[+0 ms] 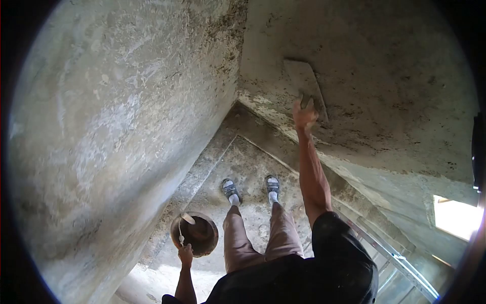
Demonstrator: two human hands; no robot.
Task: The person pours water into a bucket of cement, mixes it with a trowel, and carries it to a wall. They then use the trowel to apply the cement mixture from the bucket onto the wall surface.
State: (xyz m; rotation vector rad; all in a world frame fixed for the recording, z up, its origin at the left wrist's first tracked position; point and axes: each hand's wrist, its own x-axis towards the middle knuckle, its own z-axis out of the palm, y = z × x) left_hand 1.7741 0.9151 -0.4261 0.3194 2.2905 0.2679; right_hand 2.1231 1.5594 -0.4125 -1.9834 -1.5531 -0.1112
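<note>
One round mortar pan hangs low beside the person's left leg, dark inside with a lump of wet plaster in it and a pale tool end resting at its near rim. The left hand grips the pan's rim, fingers curled over the edge. The right hand is raised against the right wall, fingers closed round the handle of one flat plastering trowel, whose blade lies flat on the rough grey plaster just beside the corner where the two walls meet. The left wall is paler and smoother. Below, two sandalled feet stand on the concrete floor. One metal ladder lies along the foot of the right wall.
</note>
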